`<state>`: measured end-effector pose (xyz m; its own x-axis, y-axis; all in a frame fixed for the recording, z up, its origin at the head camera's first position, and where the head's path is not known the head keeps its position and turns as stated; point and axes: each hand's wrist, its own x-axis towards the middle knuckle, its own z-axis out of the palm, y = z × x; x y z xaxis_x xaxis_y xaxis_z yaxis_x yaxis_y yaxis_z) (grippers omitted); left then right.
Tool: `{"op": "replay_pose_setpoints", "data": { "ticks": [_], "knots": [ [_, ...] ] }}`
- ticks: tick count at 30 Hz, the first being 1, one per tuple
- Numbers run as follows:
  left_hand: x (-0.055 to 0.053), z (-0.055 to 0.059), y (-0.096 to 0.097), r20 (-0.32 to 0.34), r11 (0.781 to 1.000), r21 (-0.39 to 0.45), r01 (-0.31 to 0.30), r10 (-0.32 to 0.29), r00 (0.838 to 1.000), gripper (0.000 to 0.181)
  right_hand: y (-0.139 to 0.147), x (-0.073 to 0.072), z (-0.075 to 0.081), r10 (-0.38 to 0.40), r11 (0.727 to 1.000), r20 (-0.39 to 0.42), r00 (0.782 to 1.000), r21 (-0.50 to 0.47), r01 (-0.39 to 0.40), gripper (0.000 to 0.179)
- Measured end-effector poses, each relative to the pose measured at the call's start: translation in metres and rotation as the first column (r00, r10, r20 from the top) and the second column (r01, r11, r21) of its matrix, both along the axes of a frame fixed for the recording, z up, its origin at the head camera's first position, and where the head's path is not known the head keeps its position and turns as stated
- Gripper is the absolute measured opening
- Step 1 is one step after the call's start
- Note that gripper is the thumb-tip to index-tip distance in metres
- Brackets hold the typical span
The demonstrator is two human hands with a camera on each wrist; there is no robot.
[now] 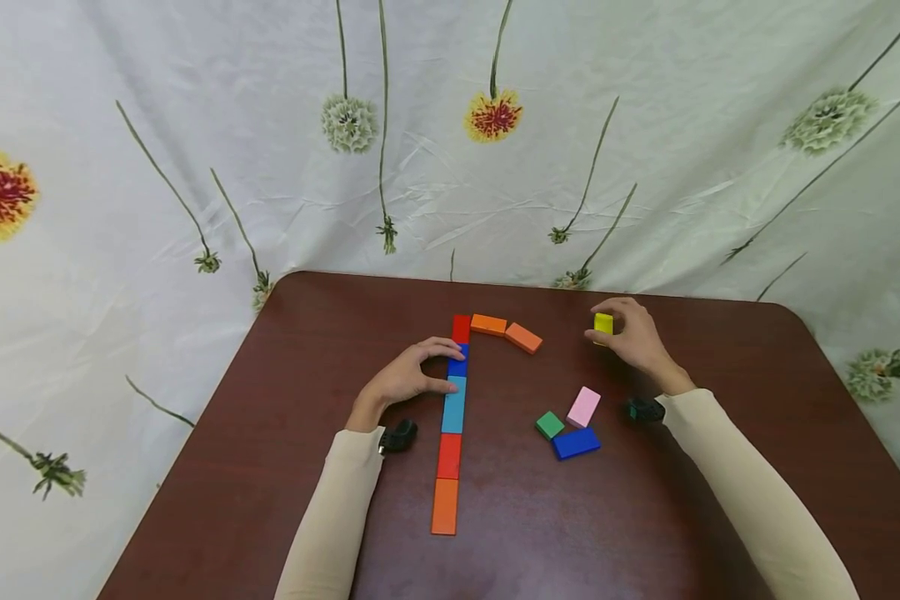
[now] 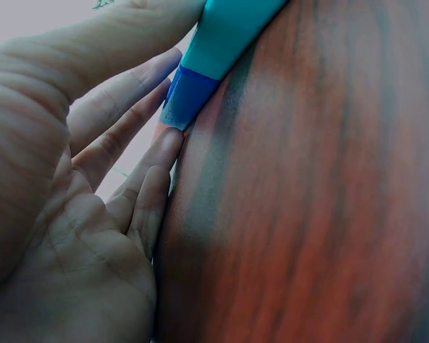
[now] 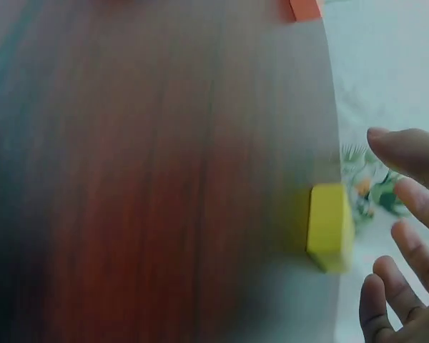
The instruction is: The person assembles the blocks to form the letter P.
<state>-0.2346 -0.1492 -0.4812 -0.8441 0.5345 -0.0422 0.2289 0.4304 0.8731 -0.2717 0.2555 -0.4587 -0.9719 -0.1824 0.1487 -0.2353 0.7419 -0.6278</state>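
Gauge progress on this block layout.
Done, apparently: a straight five-block row, with one orange block and another orange block leading off its far end. In progress: the right hand is poised around the yellow block, not visibly gripping it; the left hand is at the row. Remaining, probably: the pink block, green block and loose blue block, lying apart.

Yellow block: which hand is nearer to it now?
Right. The right hand is open around the yellow block, a gap showing in the right wrist view. The left hand is well to its left, at the light-blue block.
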Motion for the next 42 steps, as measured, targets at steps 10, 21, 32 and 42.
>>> {"op": "replay_pose_setpoints", "data": {
  "ticks": [10, 21, 32, 42],
  "knots": [
    [0.001, 0.001, 0.000, -0.002, 1.000, -0.013, -0.007, 0.007, 1.000, 0.046, 0.019, 0.002, -0.010, -0.029, 0.955, 0.343, 0.939, -0.267, 0.127, 0.060],
    [-0.004, 0.002, 0.002, -0.012, 1.000, -0.015, -0.008, 0.008, 1.000, 0.046, 0.019, 0.000, -0.010, -0.011, 0.971, 0.335, 0.942, -0.222, 0.090, 0.052],
    [0.000, 0.001, 0.004, 0.000, 1.000, 0.003, 0.005, -0.005, 1.000, 0.047, 0.015, 0.007, -0.010, 0.000, 0.987, 0.308, 0.951, -0.156, 0.050, 0.048],
    [-0.001, -0.001, 0.001, 0.006, 1.000, -0.017, -0.011, 0.011, 1.000, 0.045, 0.000, 0.017, 0.000, 0.150, 0.979, 0.284, 0.947, -0.177, -0.102, 0.046]
  ]
}}
